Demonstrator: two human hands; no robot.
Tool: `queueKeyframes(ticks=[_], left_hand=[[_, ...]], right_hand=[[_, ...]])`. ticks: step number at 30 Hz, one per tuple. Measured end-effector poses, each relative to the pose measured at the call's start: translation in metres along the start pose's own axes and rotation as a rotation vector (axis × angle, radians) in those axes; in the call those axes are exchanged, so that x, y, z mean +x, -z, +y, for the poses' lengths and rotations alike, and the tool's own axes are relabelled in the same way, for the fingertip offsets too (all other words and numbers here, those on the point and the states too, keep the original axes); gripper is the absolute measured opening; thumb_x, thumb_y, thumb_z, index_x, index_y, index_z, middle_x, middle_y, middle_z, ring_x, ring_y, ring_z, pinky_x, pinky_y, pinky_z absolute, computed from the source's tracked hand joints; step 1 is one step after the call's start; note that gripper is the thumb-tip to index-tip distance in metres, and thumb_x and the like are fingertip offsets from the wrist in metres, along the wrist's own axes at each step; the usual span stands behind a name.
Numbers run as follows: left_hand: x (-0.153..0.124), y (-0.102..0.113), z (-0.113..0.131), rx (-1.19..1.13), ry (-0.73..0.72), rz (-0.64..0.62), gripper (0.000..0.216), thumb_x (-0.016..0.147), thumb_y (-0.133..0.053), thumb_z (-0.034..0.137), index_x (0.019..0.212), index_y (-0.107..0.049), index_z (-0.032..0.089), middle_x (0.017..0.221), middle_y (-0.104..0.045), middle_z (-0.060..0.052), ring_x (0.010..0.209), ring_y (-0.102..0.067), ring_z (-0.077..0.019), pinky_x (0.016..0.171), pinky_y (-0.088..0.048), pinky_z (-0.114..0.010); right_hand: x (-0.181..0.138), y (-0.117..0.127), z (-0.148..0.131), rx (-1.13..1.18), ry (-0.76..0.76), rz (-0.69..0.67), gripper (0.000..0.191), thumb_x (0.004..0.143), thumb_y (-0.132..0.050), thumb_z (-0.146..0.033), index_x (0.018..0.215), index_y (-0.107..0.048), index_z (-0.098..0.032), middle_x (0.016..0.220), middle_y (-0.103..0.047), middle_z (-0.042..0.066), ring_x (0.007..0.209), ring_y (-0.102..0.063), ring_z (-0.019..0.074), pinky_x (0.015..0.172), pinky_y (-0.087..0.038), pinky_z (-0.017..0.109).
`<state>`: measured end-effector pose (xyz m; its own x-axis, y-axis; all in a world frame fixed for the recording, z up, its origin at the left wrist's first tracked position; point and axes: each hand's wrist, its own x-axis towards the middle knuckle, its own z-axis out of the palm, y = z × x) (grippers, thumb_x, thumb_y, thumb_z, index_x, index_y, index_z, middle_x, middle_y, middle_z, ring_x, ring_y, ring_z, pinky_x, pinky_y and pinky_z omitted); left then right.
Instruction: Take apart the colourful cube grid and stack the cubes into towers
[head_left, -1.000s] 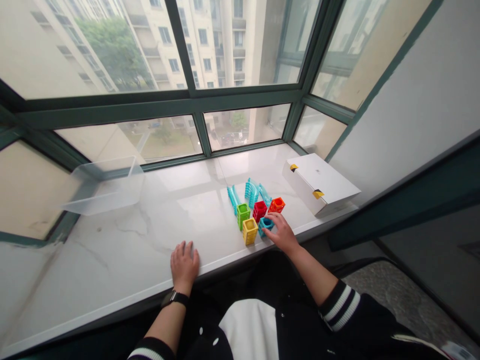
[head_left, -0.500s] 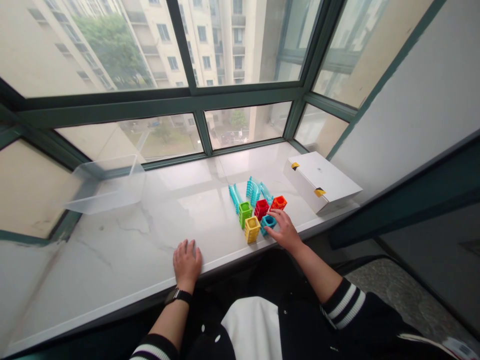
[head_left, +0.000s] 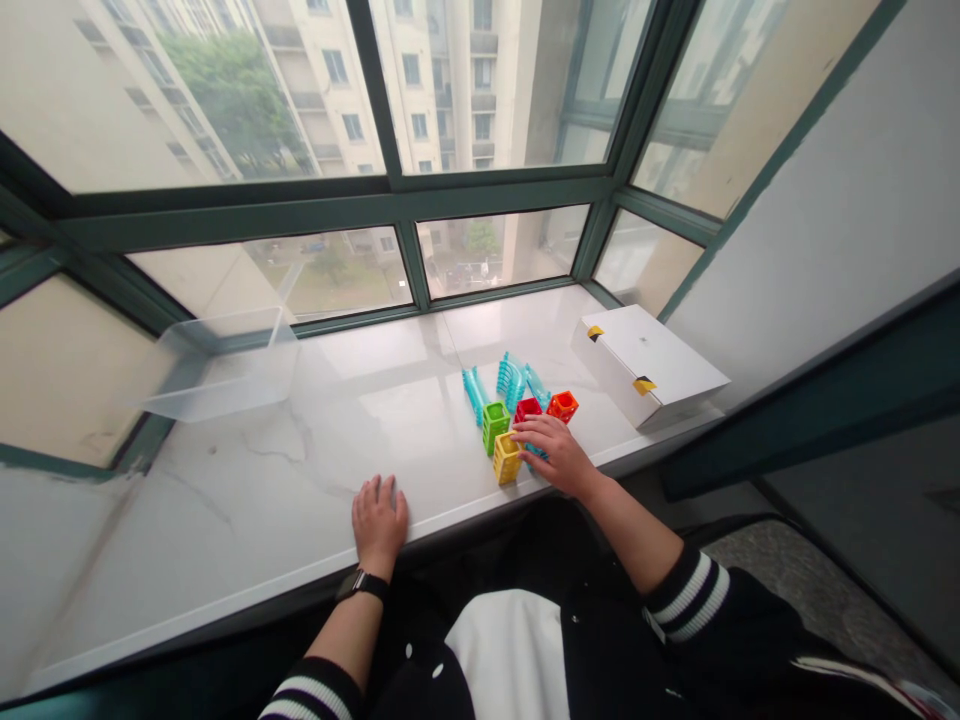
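Well to the left of the left hand, a clear plastic tub (head_left: 225,365) sits at the far end of the white marble window sill (head_left: 225,480). The left hand (head_left: 379,520) lies open and flat near the sill's front edge, fingers slightly spread, holding nothing, with a black watch (head_left: 361,586) on its wrist. Between the two hands and just ahead of the right one, the toy pieces stand in one tight group: blue curved track pieces (head_left: 511,382), a green block (head_left: 495,425), a yellow block (head_left: 507,458), a red block (head_left: 527,408) and an orange block (head_left: 562,406). The right hand (head_left: 555,455) is lowered over the front of this group, fingers loosely extended, almost covering a teal piece (head_left: 534,455). Whether it has hold of that piece is hidden. So far, every piece in view remains in this group. Beyond the right hand, a closed white box (head_left: 645,365) with yellow-and-black tape sits apart from the group.
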<state>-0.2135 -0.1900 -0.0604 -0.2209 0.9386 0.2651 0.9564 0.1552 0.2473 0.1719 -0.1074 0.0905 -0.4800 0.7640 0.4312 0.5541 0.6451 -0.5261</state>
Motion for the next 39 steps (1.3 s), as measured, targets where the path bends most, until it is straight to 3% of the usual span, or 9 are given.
queueKeyframes(ticks=[12,15,20,23,26,30,32,35,39], left_hand=[[0.0,-0.001,0.0,-0.012,0.021,0.0,0.046,0.102,-0.046,0.031,0.14,-0.065,0.013,0.153,-0.055,-0.02,0.146,-0.043,-0.0346,0.125,-0.031,-0.053],[0.0,-0.001,0.0,-0.014,0.018,0.015,0.045,0.101,-0.048,0.03,0.14,-0.065,0.016,0.152,-0.056,-0.019,0.146,-0.043,-0.0343,0.125,-0.03,-0.054],[-0.001,0.0,0.001,-0.003,0.009,0.021,0.044,0.1,-0.048,0.03,0.138,-0.066,0.015,0.151,-0.057,-0.019,0.145,-0.045,-0.0342,0.124,-0.032,-0.053],[-0.001,0.0,0.001,0.001,0.006,0.015,0.045,0.101,-0.046,0.03,0.138,-0.066,0.013,0.152,-0.056,-0.021,0.145,-0.044,-0.0349,0.124,-0.032,-0.053],[-0.001,0.0,0.002,0.005,0.005,0.013,0.045,0.1,-0.048,0.029,0.138,-0.066,0.013,0.151,-0.056,-0.021,0.144,-0.045,-0.0353,0.123,-0.032,-0.054],[-0.001,0.0,0.003,0.015,0.004,0.019,0.045,0.1,-0.048,0.028,0.138,-0.066,0.013,0.15,-0.056,-0.021,0.144,-0.044,-0.0356,0.124,-0.032,-0.054],[-0.001,0.0,0.004,0.017,0.004,0.016,0.045,0.101,-0.047,0.028,0.138,-0.065,0.012,0.15,-0.056,-0.021,0.145,-0.044,-0.0356,0.124,-0.031,-0.053],[-0.001,0.001,0.005,0.011,0.015,0.006,0.045,0.101,-0.047,0.028,0.139,-0.064,0.012,0.151,-0.055,-0.021,0.145,-0.044,-0.0355,0.125,-0.03,-0.053],[-0.002,0.0,0.004,0.022,0.007,0.004,0.046,0.102,-0.047,0.028,0.14,-0.064,0.011,0.152,-0.055,-0.022,0.146,-0.044,-0.0363,0.125,-0.029,-0.054]], right_hand=[[0.0,0.001,-0.002,0.022,0.0,0.01,0.03,0.103,-0.062,-0.043,0.128,-0.074,-0.032,0.136,-0.073,0.007,0.13,-0.062,0.0305,0.116,-0.045,0.057],[-0.001,0.005,-0.004,0.059,-0.024,0.118,0.036,0.104,-0.058,-0.044,0.134,-0.072,-0.03,0.14,-0.069,0.009,0.133,-0.061,0.031,0.117,-0.047,0.056],[0.0,0.018,-0.006,0.047,-0.123,0.412,0.038,0.108,-0.046,-0.043,0.135,-0.068,-0.028,0.131,-0.071,0.01,0.128,-0.063,0.0315,0.116,-0.048,0.056],[0.0,0.023,-0.017,0.046,-0.169,0.48,0.042,0.108,-0.041,-0.046,0.134,-0.067,-0.027,0.128,-0.071,0.012,0.127,-0.064,0.0332,0.114,-0.049,0.058],[-0.001,0.021,-0.043,0.096,-0.095,0.418,0.04,0.106,-0.044,-0.047,0.132,-0.068,-0.027,0.128,-0.07,0.013,0.126,-0.064,0.0337,0.111,-0.052,0.057],[0.003,0.002,-0.085,0.24,0.193,0.228,0.036,0.101,-0.058,-0.039,0.135,-0.066,-0.03,0.129,-0.071,0.01,0.123,-0.067,0.0309,0.108,-0.056,0.052],[0.008,-0.014,-0.102,0.296,0.265,0.153,0.038,0.099,-0.06,-0.033,0.137,-0.064,-0.031,0.128,-0.071,0.009,0.122,-0.067,0.0282,0.108,-0.056,0.049],[0.013,-0.05,-0.114,0.349,0.254,0.023,0.039,0.099,-0.06,-0.027,0.138,-0.063,-0.029,0.131,-0.07,0.009,0.124,-0.066,0.0251,0.11,-0.055,0.044],[0.011,-0.118,-0.105,0.293,0.09,-0.179,0.053,0.097,-0.064,-0.03,0.149,-0.055,-0.023,0.147,-0.061,0.014,0.137,-0.057,0.0276,0.118,-0.049,0.048]])
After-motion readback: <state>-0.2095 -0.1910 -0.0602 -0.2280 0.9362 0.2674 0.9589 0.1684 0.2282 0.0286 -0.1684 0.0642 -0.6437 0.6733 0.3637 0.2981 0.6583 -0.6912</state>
